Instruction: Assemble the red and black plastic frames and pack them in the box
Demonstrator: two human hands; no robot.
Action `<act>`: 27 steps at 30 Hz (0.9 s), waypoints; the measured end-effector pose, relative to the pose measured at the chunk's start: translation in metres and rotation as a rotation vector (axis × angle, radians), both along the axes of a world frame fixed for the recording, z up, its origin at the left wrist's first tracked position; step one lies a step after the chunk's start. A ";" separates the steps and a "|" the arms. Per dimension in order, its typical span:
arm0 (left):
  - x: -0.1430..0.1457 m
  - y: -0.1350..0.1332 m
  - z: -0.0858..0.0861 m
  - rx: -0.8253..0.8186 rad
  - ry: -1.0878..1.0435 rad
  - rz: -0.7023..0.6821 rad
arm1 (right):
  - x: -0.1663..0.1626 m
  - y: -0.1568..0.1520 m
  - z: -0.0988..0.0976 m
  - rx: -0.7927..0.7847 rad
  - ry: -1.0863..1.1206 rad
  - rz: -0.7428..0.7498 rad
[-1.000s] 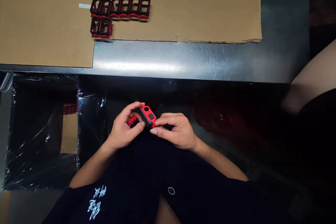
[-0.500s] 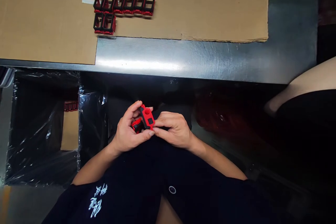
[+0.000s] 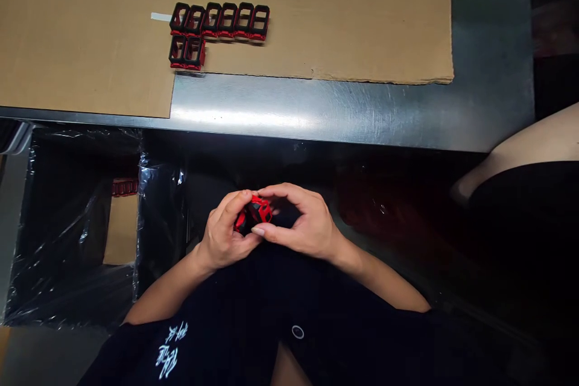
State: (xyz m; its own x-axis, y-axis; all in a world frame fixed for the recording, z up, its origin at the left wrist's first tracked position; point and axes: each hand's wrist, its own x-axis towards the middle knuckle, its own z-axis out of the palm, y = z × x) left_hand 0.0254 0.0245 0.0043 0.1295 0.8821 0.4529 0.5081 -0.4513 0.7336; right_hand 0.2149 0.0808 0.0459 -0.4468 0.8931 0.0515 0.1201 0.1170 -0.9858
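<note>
A small red-and-black plastic part (image 3: 256, 212) is being gripped right in front of the torso, and most of it is hidden by the fingers; whether one piece or two are held cannot be made out. It is clasped from the side by the curled fingers of the left hand (image 3: 224, 232), while the right hand (image 3: 305, 221) is arched over it, with thumb and fingertips closed on it. Up on the brown corrugated cardboard sheet (image 3: 344, 6), lying on a brushed steel table (image 3: 316, 107), eight black-and-red rectangular frames (image 3: 219, 27) are counted: six in a row, two beneath its left end. Below, in a dark bin lined with clear plastic sheeting (image 3: 58, 253), a red cluster (image 3: 125, 187) is too dim to count.
</note>
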 end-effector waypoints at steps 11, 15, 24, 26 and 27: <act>-0.005 0.000 -0.001 0.153 0.098 -0.009 | 0.009 -0.004 -0.021 -0.589 0.321 0.040; -0.001 0.002 0.002 0.091 0.015 -0.028 | 0.008 -0.001 -0.029 -0.889 0.466 0.070; 0.002 -0.001 0.006 -0.105 -0.089 -0.038 | -0.001 -0.003 -0.040 -1.130 0.563 0.080; 0.001 -0.001 0.007 -0.172 -0.067 -0.031 | -0.002 -0.003 -0.040 -1.129 0.556 0.062; 0.001 -0.002 0.008 -0.209 -0.050 -0.029 | -0.003 -0.003 -0.039 -1.123 0.546 0.057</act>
State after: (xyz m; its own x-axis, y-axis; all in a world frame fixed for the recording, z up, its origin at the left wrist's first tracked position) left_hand 0.0267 0.0228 0.0121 0.1381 0.9538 0.2667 0.4581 -0.3003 0.8367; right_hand 0.2123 0.0782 0.0070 -0.6464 0.5438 -0.5352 -0.3135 -0.8288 -0.4635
